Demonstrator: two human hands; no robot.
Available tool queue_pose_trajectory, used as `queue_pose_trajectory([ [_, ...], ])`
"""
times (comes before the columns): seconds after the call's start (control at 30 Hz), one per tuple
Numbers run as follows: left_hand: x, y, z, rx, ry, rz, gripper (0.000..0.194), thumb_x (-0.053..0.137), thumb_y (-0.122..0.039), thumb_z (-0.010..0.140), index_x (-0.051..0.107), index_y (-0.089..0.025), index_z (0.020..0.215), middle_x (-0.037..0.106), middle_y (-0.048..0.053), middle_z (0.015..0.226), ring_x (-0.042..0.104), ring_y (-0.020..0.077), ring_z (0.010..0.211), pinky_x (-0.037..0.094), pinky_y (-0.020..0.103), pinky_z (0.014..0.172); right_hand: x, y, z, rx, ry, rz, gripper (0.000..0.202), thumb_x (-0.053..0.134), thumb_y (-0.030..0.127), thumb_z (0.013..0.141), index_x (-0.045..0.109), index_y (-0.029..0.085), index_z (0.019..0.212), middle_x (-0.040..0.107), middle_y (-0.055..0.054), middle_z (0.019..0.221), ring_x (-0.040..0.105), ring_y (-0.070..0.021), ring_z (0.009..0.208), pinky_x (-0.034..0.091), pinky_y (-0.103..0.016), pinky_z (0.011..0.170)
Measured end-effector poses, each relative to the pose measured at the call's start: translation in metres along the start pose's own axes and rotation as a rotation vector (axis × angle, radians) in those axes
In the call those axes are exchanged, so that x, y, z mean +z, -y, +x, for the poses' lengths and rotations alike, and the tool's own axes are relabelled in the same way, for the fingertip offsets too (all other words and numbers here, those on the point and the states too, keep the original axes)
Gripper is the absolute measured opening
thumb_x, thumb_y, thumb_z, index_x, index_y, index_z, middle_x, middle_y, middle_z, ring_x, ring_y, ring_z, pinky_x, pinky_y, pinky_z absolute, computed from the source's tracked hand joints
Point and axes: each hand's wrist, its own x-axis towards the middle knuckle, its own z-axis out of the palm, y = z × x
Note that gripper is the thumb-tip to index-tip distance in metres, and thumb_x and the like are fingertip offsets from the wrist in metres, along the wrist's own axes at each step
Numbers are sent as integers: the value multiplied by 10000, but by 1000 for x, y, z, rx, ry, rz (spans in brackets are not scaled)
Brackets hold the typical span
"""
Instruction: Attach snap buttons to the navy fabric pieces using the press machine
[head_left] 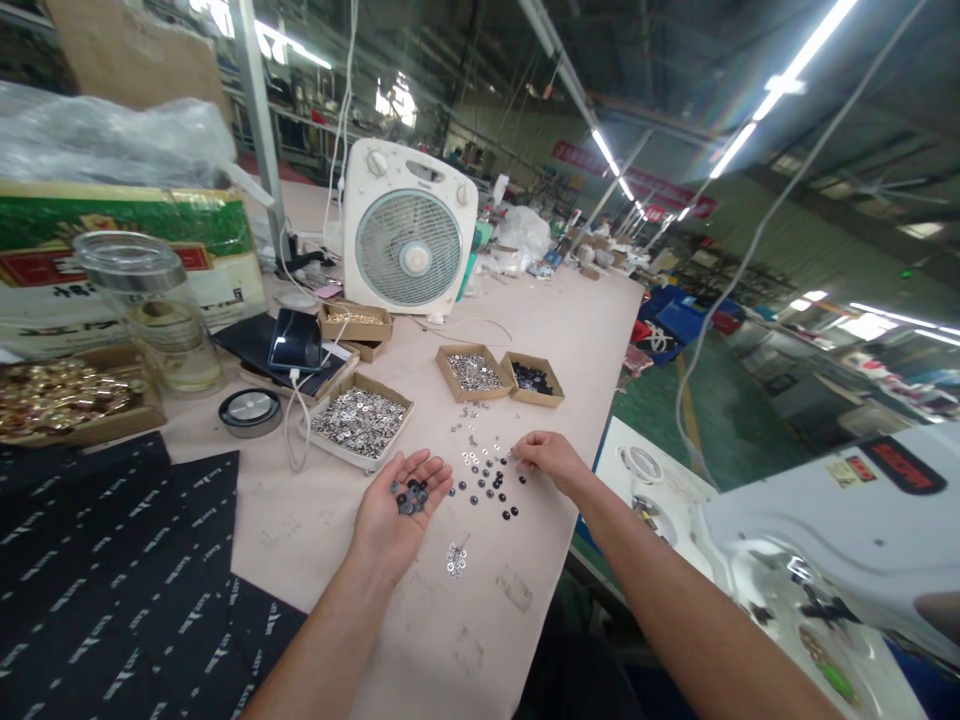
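My left hand (397,515) is palm up and cupped, with a small heap of dark round snap buttons (412,498) lying in it. To its right, my right hand (551,460) is closed in a pinch low over the table; whatever is between its fingertips is too small to make out. Loose black snap buttons (490,483) are scattered between the two hands. Small silver rings (470,458) lie just behind them. Nearer to me sits a tight cluster of silver washer-like pieces (456,560).
Behind my hands stand cardboard boxes of silver parts (360,422), more silver parts (474,372) and black parts (534,378). A box fan (411,230), phone (295,340) and glass jar (161,320) stand farther back. Black printed fabric (112,570) covers the left; a white sewing machine (840,510) is right.
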Motion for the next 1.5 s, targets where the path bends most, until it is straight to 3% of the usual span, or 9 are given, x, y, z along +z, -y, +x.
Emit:
queue_pose_trajectory([
  [0.2, -1, 0, 1, 7, 0, 4, 213, 550, -228, 903, 669, -56, 941, 708, 169, 902, 712, 277, 889, 593, 402, 845, 8, -6, 1, 0, -5, 137, 166, 721, 199, 669, 646, 155, 810, 685, -2, 676, 593, -95, 513, 403, -181, 484],
  [0.43, -2, 0, 0, 5, -2, 0, 214, 553, -236, 903, 672, -60, 933, 709, 167, 903, 710, 280, 904, 593, 405, 849, 9, -3, 7, 42, 14, 100, 92, 731, 168, 695, 682, 131, 764, 593, 21, 462, 490, -78, 426, 334, -169, 434],
  [0.8, 0, 0, -2, 1, -2, 3, 215, 540, -238, 910, 671, -68, 926, 711, 158, 881, 713, 268, 878, 599, 397, 825, 7, 4, 6, 93, 34, 91, 98, 712, 205, 750, 667, 129, 793, 575, 31, 468, 464, -67, 412, 331, -161, 410],
  [1.1, 3, -1, -4, 0, -9, 1, 207, 529, -220, 912, 669, -67, 911, 709, 159, 867, 715, 260, 861, 601, 397, 819, 13, 2, 7, 5, -47, -177, 131, 705, 279, 752, 678, 151, 746, 615, 7, 520, 539, -112, 478, 403, -208, 499],
  [1.3, 3, -1, -2, 0, -6, 2, 224, 527, -239, 918, 666, -63, 914, 709, 156, 858, 715, 254, 840, 600, 394, 817, 12, 2, -5, -193, -156, -465, 186, 635, 347, 828, 706, 193, 751, 717, -59, 854, 621, -193, 806, 399, -263, 684],
  [1.5, 1, 0, -2, 8, -7, 6, 219, 523, -238, 925, 661, -67, 926, 708, 156, 868, 715, 252, 851, 599, 394, 821, 8, 8, -12, -280, -147, -577, 233, 582, 372, 878, 740, 208, 831, 720, -55, 950, 618, -203, 888, 399, -274, 754],
])
